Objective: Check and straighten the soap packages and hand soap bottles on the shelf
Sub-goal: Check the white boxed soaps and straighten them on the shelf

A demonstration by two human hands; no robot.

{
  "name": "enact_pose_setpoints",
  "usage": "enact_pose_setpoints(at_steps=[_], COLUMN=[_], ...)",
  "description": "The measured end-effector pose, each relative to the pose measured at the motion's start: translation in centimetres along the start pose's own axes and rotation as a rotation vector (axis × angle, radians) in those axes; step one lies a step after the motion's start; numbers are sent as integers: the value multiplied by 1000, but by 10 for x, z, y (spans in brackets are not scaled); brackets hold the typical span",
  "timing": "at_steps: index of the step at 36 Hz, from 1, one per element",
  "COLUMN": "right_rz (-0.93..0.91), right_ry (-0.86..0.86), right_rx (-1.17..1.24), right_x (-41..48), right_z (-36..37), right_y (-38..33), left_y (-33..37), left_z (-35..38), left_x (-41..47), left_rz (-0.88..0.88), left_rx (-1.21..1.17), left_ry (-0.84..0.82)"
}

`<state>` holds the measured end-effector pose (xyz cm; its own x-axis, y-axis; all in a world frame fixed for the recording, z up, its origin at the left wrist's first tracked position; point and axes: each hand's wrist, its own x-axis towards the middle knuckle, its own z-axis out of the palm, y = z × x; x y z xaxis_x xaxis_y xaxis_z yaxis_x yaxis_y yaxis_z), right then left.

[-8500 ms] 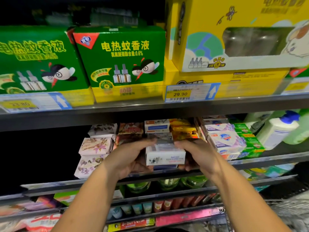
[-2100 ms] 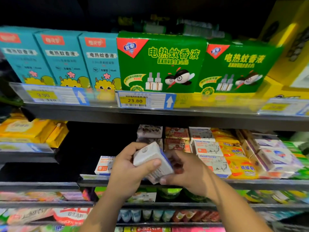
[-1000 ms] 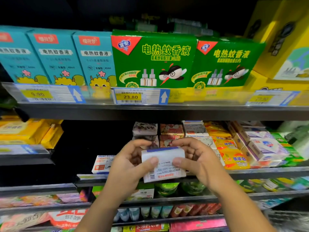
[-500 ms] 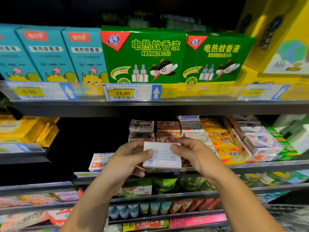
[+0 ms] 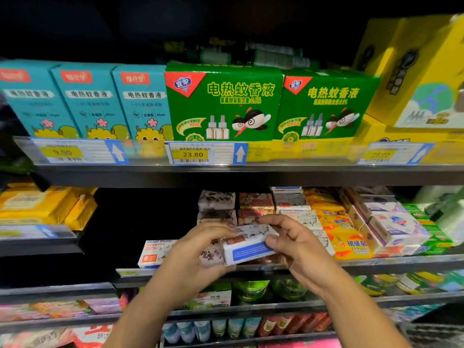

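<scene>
Both hands hold one white goat soap box (image 5: 247, 244) with a blue side panel in front of the soap shelf (image 5: 391, 261). My left hand (image 5: 198, 254) grips its left end from below. My right hand (image 5: 293, 244) pinches its right end, thumb on the blue side. The box is tilted, its printed top facing up. Another goat soap box (image 5: 154, 252) stands alone at the shelf's left. Stacked soap packages fill the shelf behind: floral wrapped bars (image 5: 217, 200), goat soap boxes (image 5: 291, 200), yellow sulphur soaps (image 5: 347, 244) and white boxes (image 5: 394, 229).
Above hangs a shelf of teal boxes (image 5: 90, 101) and green mosquito-liquid boxes (image 5: 223, 101) with price tags. Green packs (image 5: 437, 237) and pale bottles (image 5: 449, 212) sit at far right. Yellow packs (image 5: 37, 204) lie at left. Lower shelves hold jars and tubes.
The held box has turned: half a second ago its barcode face pointed at me, now its blue side and printed top show. Both hands kept their grip.
</scene>
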<state>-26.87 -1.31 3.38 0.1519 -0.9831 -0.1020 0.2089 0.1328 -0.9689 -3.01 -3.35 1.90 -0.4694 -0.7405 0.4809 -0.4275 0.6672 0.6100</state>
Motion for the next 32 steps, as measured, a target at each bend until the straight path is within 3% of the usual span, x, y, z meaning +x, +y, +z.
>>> enact_pose_setpoints(at_steps=[4,9,14,17,20,25,32], right_rz=[-44,-91,-63,-45,-65,-162,-94], right_ry=[-21,-65,-109,-98,-63,-204,-272], right_rx=[-143,-238,-254,-306,-729,-1309,-1569], right_x=[4,13,28,36,42,54,56], right_z=[3,16,28,35,41,56,69], right_y=[0,8,11,12,16,31,41], left_y=[-1,-7,-25,-45,-70,-114,-147], left_z=[-3,-1,-28,-43,-47,-52,-59], left_x=[-1,11,9,-1,-9,-13,-1], left_rz=[-149,-223,-253,-309,-416,-597,-559], left_rx=[-41,165,139,128,221,189,151], left_ry=[-229,-183,-210,-134,-32,21,-41])
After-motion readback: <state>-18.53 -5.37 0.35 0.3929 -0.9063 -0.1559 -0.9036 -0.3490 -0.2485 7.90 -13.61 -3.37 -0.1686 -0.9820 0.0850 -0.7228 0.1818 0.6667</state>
